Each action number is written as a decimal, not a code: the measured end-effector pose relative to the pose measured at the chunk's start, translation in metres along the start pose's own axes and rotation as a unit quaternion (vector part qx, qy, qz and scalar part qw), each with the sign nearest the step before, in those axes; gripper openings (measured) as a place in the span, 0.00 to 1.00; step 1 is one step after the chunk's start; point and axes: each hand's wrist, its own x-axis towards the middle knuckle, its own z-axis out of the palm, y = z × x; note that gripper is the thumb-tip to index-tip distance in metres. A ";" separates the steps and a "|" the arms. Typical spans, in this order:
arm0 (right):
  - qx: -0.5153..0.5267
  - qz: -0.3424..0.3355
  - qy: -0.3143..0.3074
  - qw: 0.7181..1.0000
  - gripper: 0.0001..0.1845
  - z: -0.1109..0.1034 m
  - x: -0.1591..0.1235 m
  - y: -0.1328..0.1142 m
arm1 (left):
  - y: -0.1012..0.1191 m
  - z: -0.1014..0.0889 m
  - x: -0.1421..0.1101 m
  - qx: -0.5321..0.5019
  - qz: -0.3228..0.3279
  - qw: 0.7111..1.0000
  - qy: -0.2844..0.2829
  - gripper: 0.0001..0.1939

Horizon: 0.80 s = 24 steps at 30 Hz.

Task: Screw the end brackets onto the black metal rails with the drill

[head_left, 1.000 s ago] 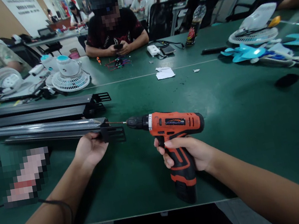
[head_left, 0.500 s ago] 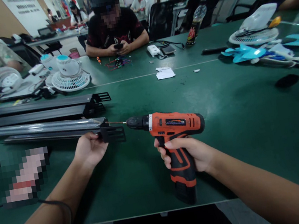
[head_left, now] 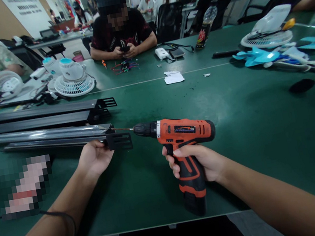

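An orange and black cordless drill [head_left: 181,128] is gripped by its handle in my right hand [head_left: 203,158], with the index finger at the trigger. Its long thin bit [head_left: 123,129] points left and reaches the end of a dark metal rail [head_left: 51,133]. My left hand [head_left: 96,158] is closed around that rail's end, by a black slotted bracket [head_left: 119,140]. Whether the bit's tip sits in a screw is hidden. A second dark bar [head_left: 44,145] lies along the near side of the held rail.
Behind lie more dark rails [head_left: 25,124] with slotted ends. White fan parts [head_left: 75,83] stand at the back left, and blue fan blades [head_left: 262,55] lie at the right. Paper scraps [head_left: 174,77] and a bottle [head_left: 207,25] are farther back. A black cable [head_left: 61,212] crosses my left forearm. A person sits opposite.
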 end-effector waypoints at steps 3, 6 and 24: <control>0.001 0.000 -0.003 1.000 0.17 0.000 0.001 0.000 | 0.000 -0.001 0.002 -0.001 -0.001 1.000 -0.004 0.29; 0.003 0.001 -0.004 1.000 0.17 0.000 0.001 0.000 | 0.001 -0.002 0.004 -0.004 -0.002 1.000 -0.007 0.29; -0.014 -0.006 0.000 1.000 0.19 0.001 0.000 0.000 | 0.001 0.006 -0.007 -0.014 -0.005 1.000 0.006 0.30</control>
